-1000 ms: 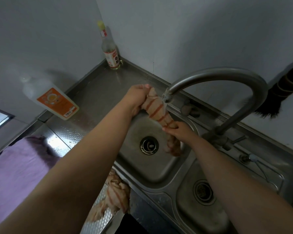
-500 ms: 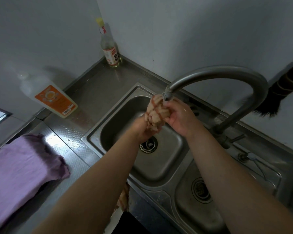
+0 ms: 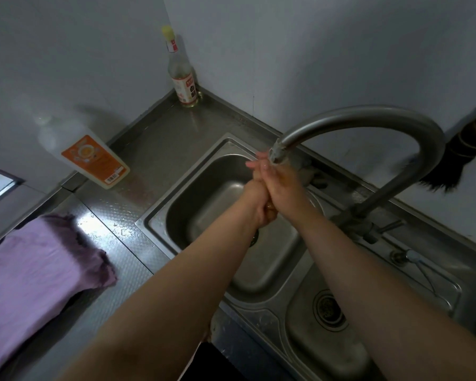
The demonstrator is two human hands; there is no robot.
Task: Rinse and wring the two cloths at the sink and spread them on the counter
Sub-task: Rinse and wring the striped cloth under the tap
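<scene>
Both my hands meet under the faucet spout (image 3: pixel 278 152), above the left sink basin (image 3: pixel 204 193). My left hand (image 3: pixel 259 207) curls round the striped orange cloth (image 3: pixel 270 206), of which only a small bit shows between the palms. My right hand (image 3: pixel 280 182) presses against it from the right with its fingers stretched up towards the spout. A purple cloth (image 3: pixel 39 270) lies spread on the steel counter (image 3: pixel 127 243) at the left.
A curved steel faucet (image 3: pixel 368 116) arches over the sink from the right. A white detergent bottle (image 3: pixel 94 158) with an orange label leans at the wall; a glass bottle (image 3: pixel 182 78) stands in the corner. A second basin (image 3: pixel 327 312) lies at right, a dark brush (image 3: pixel 451 166) beyond.
The long twisted striped cloth was bunched into a ball and is now almost hidden between my pressed hands. The hands rose close under the spout. The view shifted right.
</scene>
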